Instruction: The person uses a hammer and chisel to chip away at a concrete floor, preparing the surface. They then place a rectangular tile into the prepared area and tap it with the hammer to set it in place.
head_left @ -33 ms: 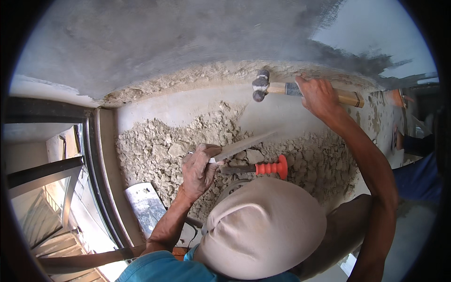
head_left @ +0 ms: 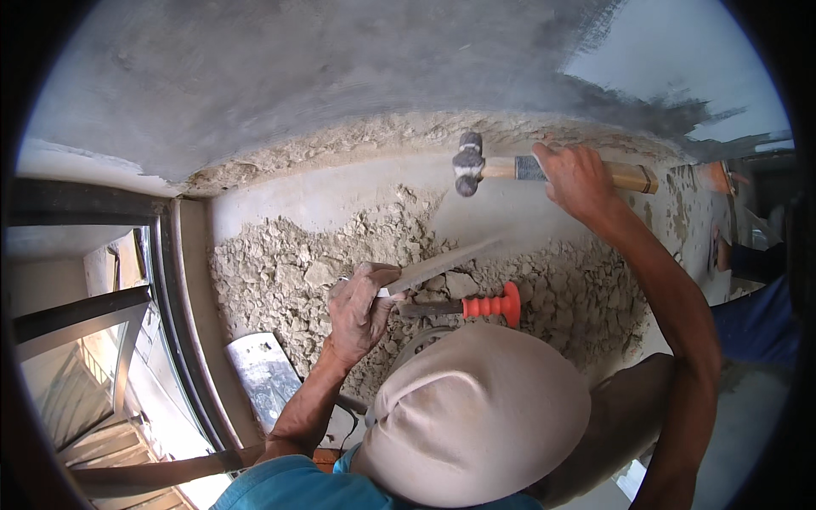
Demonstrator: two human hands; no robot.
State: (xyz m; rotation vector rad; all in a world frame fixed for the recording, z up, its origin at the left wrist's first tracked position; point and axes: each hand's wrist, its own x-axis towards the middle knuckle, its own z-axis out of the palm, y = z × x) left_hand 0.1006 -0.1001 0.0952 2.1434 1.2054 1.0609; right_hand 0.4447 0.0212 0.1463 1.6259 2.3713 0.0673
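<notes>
Left hand (head_left: 361, 310) was wrapped tight around a long flat grey steel chisel (head_left: 442, 265), its tip angled up into the pale wall. Right hand (head_left: 578, 178) gripped closed on the wooden-handled ball-headed hammer (head_left: 476, 166), raised well apart from the chisel's struck end. A second chisel with an orange ribbed hand guard (head_left: 489, 306) lay on the heap of broken plaster rubble (head_left: 297, 272). Risk: a glancing blow might catch the left knuckles; flying chips likely near the beige cap (head_left: 484, 416).
</notes>
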